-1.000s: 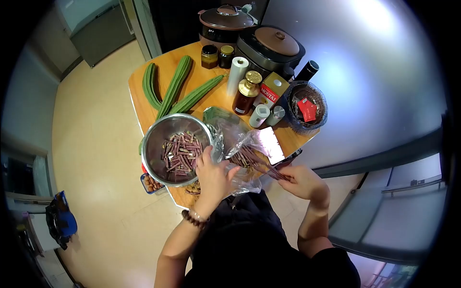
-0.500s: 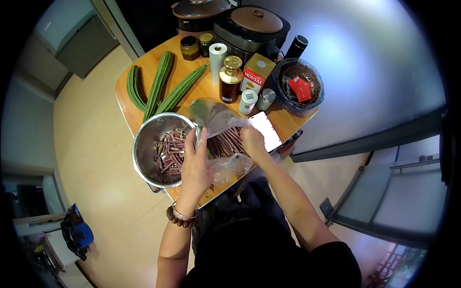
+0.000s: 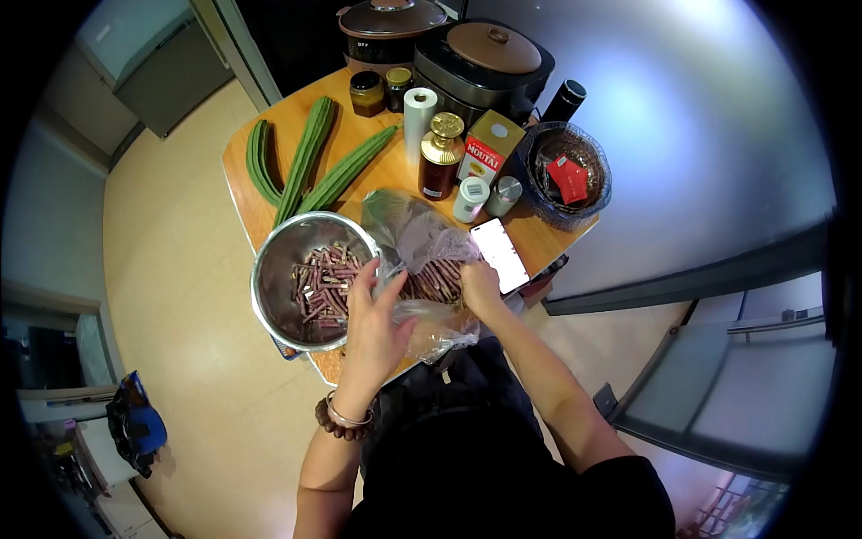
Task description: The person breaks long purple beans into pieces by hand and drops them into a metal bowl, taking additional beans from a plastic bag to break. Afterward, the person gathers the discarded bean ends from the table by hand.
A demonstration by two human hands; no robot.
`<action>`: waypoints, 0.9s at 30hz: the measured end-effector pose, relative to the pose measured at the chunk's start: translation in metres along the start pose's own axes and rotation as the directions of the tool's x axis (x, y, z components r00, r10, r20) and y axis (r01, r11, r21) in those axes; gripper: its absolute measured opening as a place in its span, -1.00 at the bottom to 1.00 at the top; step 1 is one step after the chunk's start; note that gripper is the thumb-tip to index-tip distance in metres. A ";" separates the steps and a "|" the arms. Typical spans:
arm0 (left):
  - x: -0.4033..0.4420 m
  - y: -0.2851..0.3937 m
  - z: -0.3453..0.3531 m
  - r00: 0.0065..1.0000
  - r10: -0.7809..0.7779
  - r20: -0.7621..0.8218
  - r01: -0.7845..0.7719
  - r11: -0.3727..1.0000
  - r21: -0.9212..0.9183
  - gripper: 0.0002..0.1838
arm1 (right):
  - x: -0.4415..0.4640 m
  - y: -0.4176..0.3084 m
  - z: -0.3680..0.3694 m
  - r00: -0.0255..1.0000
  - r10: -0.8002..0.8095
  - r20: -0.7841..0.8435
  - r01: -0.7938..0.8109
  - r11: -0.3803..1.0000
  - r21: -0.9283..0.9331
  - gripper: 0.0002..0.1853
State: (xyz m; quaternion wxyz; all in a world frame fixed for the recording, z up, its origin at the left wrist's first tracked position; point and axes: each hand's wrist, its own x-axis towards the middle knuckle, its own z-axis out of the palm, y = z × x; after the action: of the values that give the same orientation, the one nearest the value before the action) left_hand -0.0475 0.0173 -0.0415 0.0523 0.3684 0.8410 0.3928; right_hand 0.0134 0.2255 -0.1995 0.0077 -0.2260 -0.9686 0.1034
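A steel bowl point(image 3: 269, 310) holds many short purple bean pieces point(image 3: 325, 286). My left hand point(image 3: 375, 332) is over the bowl's right rim, its fingers apart with nothing held between them. To the right, long purple beans point(image 3: 435, 280) lie inside an opened clear plastic bag point(image 3: 431, 331). My right hand point(image 3: 481, 287) is at the right end of these beans, fingers closed; what they grip is hidden. A lit phone point(image 3: 500, 255) lies just beyond that hand.
Three ridged green gourds point(image 3: 305, 162) lie on the wooden table point(image 3: 366, 180). Behind are jars point(image 3: 367, 93), a plastic roll point(image 3: 418, 124), a gold-capped bottle point(image 3: 440, 162), a red and white box point(image 3: 489, 148), a glass bowl point(image 3: 588, 202) and two cookers point(image 3: 485, 72).
My right hand first held several long beans out to the right of the table, then moved left to the beans in the bag. The fingers of my left hand have spread since half a second ago.
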 end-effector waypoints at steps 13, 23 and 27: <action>-0.012 -0.009 -0.003 1.000 0.001 -0.019 -0.002 1.000 -0.023 -0.42 | -0.008 -0.001 -0.009 0.993 -0.046 -0.113 0.033 0.993 -0.115 -0.84; -0.023 -0.014 -0.008 0.995 -0.027 -0.096 0.018 0.995 -0.097 -0.48 | -0.002 0.005 0.008 0.975 0.185 0.122 -0.197 0.975 0.100 -0.85; -0.028 -0.018 -0.011 0.992 -0.036 -0.124 0.023 0.994 -0.105 -0.49 | 0.005 0.011 0.011 0.974 0.181 0.136 -0.201 0.968 0.150 -0.84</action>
State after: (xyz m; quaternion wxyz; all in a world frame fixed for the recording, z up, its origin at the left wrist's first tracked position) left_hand -0.0418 -0.0154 -0.0521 0.0241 0.3274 0.8264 0.4576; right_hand 0.0127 0.2348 -0.2129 -0.0428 -0.3104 -0.9292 0.1959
